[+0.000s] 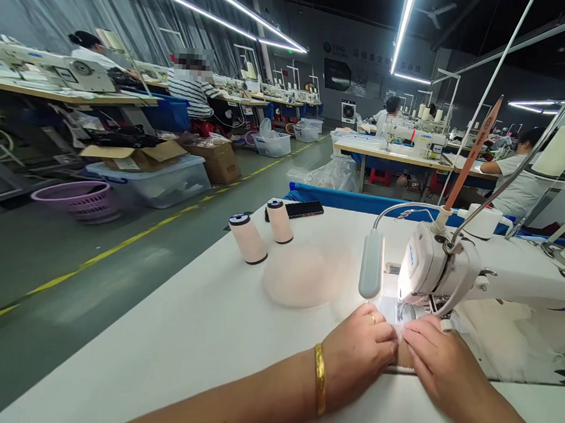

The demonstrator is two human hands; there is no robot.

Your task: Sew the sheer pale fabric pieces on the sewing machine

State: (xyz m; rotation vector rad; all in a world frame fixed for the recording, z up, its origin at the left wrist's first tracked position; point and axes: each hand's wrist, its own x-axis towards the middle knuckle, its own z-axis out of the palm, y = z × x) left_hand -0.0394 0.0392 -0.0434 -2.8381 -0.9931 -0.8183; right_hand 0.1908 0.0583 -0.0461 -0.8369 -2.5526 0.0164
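Note:
My left hand (363, 347), with a gold bangle at the wrist and a ring, has its fingers curled closed on pale sheer fabric (302, 276) just in front of the presser foot. Close on the other side of the foot, my right hand (446, 359) keeps its fingers pressed together on the same fabric. Both hands are under the head of a white sewing machine (432, 265), lit by a small lamp (371, 266). The fabric spreads leftward over the white table (207, 341). Its edge between my fingers is mostly hidden.
Two pale thread cones (248, 238) and a dark phone (304, 210) lie toward the table's back edge. Thread cones (561, 152) stand on a rack at right. Beyond the table are a purple basket (79, 200), plastic bins (155, 181) and co-workers at other machines.

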